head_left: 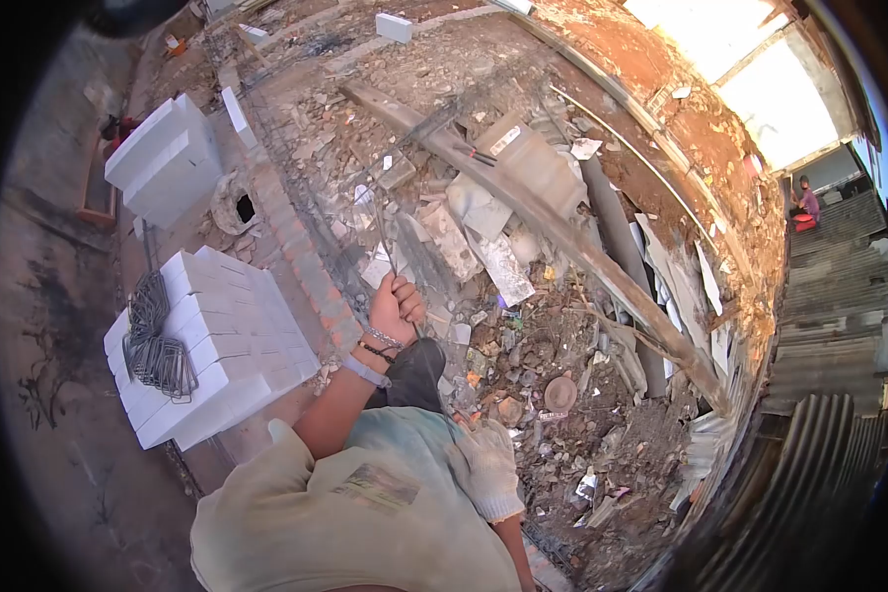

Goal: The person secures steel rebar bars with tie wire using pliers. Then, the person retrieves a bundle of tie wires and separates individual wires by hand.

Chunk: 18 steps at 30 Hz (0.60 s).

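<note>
A thin rod stands out over the rubble — the bare left hand is closed around it. The gloved right hand is near the shirt; its grip I cannot tell. Further left, bent wire ties lie on stacked white blocks, beside a brick edge.
</note>
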Each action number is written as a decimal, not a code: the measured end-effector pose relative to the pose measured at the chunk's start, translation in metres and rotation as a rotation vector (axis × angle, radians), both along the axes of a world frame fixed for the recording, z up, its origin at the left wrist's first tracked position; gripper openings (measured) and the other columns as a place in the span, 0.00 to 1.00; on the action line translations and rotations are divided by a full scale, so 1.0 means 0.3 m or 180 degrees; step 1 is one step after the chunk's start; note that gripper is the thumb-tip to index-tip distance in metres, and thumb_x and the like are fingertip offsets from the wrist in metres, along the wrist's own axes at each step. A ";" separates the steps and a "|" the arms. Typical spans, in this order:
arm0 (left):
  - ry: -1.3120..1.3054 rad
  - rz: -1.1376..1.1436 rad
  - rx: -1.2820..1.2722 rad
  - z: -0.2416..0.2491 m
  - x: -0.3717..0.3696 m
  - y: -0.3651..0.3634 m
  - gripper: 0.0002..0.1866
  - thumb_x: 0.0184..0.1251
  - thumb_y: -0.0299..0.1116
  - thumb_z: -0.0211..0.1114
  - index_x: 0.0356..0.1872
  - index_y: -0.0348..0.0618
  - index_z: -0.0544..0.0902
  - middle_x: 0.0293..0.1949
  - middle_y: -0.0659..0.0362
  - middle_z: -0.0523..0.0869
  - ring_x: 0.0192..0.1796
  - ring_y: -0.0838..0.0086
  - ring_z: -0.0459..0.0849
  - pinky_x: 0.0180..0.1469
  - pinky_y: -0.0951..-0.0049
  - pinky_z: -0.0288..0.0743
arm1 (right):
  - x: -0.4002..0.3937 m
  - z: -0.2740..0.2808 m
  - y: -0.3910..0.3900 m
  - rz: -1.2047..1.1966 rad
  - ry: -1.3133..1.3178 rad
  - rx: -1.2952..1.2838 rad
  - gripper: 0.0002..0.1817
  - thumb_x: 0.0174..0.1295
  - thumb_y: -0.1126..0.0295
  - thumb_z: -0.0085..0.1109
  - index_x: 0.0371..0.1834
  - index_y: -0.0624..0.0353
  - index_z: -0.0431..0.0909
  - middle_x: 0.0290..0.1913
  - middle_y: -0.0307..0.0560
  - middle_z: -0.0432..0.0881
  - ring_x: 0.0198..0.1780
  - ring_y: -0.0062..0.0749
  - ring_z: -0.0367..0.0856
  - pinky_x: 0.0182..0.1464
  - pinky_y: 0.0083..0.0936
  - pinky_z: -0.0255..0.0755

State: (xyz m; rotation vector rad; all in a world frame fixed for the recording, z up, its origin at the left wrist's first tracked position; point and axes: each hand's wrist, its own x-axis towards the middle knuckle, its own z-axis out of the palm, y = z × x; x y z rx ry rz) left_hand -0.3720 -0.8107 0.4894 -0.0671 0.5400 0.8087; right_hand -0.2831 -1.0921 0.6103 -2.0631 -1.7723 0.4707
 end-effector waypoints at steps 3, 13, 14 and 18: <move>-0.0355 0.0122 -0.0312 -0.069 0.061 0.127 0.23 0.82 0.49 0.41 0.22 0.55 0.64 0.16 0.70 0.55 0.15 0.79 0.51 0.20 0.72 0.50 | 0.078 -0.042 0.108 0.0148 0.0207 0.0000 0.11 0.60 0.63 0.65 0.35 0.60 0.81 0.37 0.56 0.80 0.48 0.55 0.79 0.61 0.46 0.70; -0.0693 0.0889 0.0148 -0.161 0.055 0.787 0.24 0.82 0.51 0.38 0.22 0.55 0.65 0.15 0.70 0.57 0.15 0.79 0.53 0.21 0.73 0.51 | 0.421 -0.164 0.827 0.0124 0.0556 -0.0430 0.12 0.65 0.61 0.60 0.30 0.59 0.82 0.29 0.52 0.79 0.37 0.50 0.79 0.42 0.44 0.70; -0.0804 0.0907 0.0238 -0.145 0.047 0.835 0.24 0.82 0.51 0.39 0.22 0.54 0.66 0.15 0.70 0.57 0.15 0.79 0.53 0.21 0.73 0.50 | 0.443 -0.164 0.881 0.0214 0.0431 -0.0569 0.13 0.65 0.60 0.59 0.30 0.57 0.82 0.29 0.51 0.80 0.37 0.49 0.80 0.41 0.43 0.71; -0.1209 0.1100 0.0448 -0.118 0.011 0.983 0.23 0.81 0.48 0.42 0.21 0.53 0.65 0.15 0.70 0.56 0.15 0.79 0.51 0.22 0.73 0.48 | 0.500 -0.171 1.012 0.0051 0.0513 -0.0557 0.12 0.65 0.60 0.59 0.31 0.56 0.83 0.29 0.51 0.81 0.36 0.49 0.81 0.40 0.42 0.73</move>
